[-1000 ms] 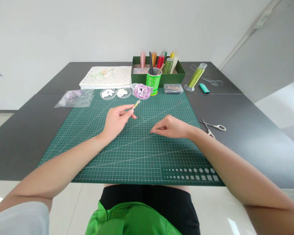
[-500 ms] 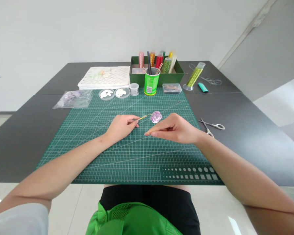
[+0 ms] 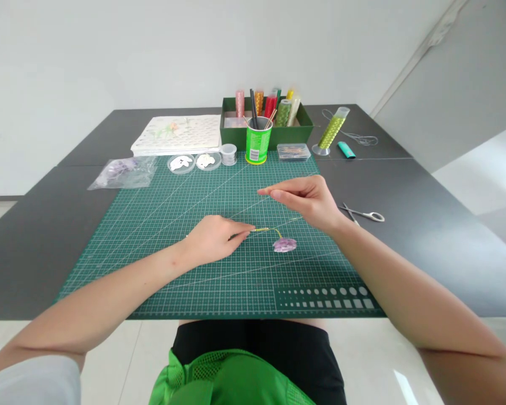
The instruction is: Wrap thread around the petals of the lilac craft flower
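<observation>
My left hand (image 3: 217,239) pinches the thin yellow-green stem of a purple artificial flower (image 3: 285,245) between thumb and index finger. The stem points right, and its bloom hangs bent down toward the near side. My right hand (image 3: 306,198) is raised just beyond the flower, thumb and fingers pressed together; whatever is in that pinch, if anything, is too fine to make out. Both hands are over a green cutting mat (image 3: 236,287). A short pale strand (image 3: 294,219) shows below my right hand.
Scissors (image 3: 362,214) lie right of the mat. Along the back are a green cup (image 3: 259,145), a dark green box (image 3: 236,136) with thread spools, a clear lidded case (image 3: 294,152), two petal dishes (image 3: 181,163), a plastic bag (image 3: 126,172) and a tilted green spool (image 3: 334,128).
My left hand has come nearer and slightly right, and the bloom has turned downward. My right hand has moved away from me and up, still pinched.
</observation>
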The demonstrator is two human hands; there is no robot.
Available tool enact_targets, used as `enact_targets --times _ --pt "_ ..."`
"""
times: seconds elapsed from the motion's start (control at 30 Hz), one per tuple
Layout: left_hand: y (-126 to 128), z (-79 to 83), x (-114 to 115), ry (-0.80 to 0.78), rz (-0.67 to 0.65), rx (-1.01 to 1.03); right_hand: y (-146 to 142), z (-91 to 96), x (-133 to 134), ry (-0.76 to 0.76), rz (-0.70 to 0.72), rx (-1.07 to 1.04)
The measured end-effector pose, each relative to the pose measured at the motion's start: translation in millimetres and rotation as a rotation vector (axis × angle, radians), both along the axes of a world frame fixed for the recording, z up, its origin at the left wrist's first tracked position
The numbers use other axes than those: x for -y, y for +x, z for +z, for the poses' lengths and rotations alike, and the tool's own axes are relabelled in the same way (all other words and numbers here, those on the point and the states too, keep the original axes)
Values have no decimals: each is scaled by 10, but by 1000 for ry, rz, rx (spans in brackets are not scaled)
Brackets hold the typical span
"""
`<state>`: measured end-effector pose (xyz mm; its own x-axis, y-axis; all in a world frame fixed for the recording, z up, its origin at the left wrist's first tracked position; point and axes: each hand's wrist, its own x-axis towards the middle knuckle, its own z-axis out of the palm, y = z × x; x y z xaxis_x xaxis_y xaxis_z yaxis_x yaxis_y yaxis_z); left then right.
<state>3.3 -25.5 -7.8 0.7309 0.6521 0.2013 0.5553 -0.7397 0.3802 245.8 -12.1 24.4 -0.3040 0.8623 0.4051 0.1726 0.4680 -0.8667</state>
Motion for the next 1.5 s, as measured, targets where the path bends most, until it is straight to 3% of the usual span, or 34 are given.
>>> enact_targets --times 0.4,0.6,0.73,0.97,1.1,1.23,1.37,1.43,1.5 --pt "4 -16 88 155 -124 174 54 -225 -215 -45 -56 149" --pt "1 12 95 259 -101 250 70 -327 -250 -70 -51 278" --pt "2 19 77 266 -8 337 81 -385 -277 -92 -33 335" --pt "14 72 34 69 256 502 104 -449 -313 -115 -9 417" --pt "27 96 7 -108 305 575 91 -469 -303 -102 -42 449" --pt "27 118 -20 -310 318 647 67 -444 -284 -147 15 436" --pt "28 141 -40 -483 318 699 73 -432 -313 -355 82 158" --pt "30 143 -48 -514 323 715 102 -459 -358 -422 37 -27" --pt "32 139 -55 -537 324 719 138 -507 -411 -388 -83 -79"
